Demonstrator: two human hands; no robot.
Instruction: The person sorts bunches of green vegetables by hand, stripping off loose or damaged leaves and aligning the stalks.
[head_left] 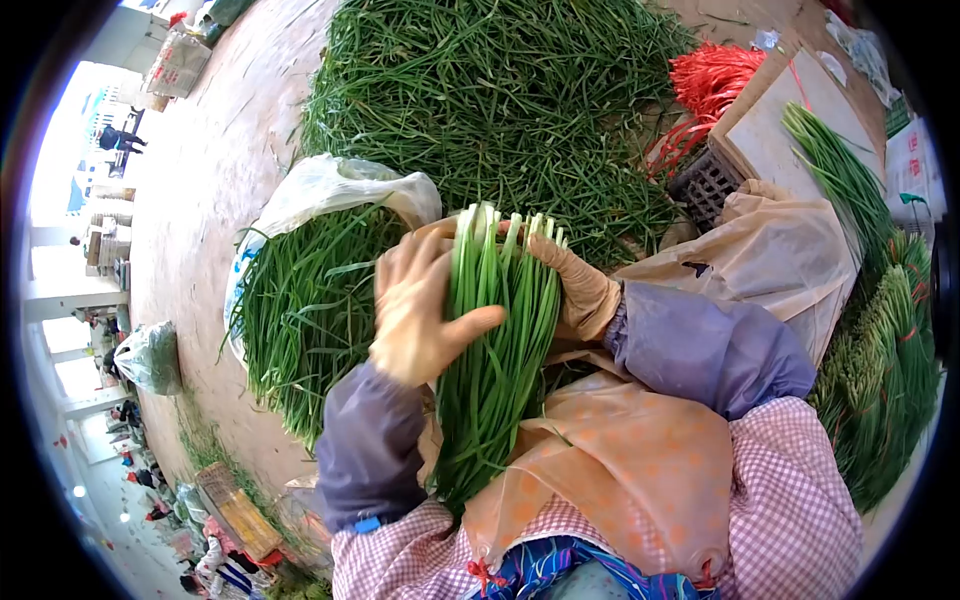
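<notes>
An upright bunch of garlic chives stands in front of my apron, white stem ends up and green leaves down. My right hand, in a tan glove, curls round the upper right side of the bunch and holds it. Against the bunch's left side is my left hand, slightly blurred, its fingers stretched out and its thumb apart, lying over the leaves. Just left of it, more loose chives fill a whitish plastic bag.
A large heap of loose chives covers the floor ahead. Red ties lie beside a board and a dark plastic crate. Tied bundles are stacked at right. Several people and boxes are far left.
</notes>
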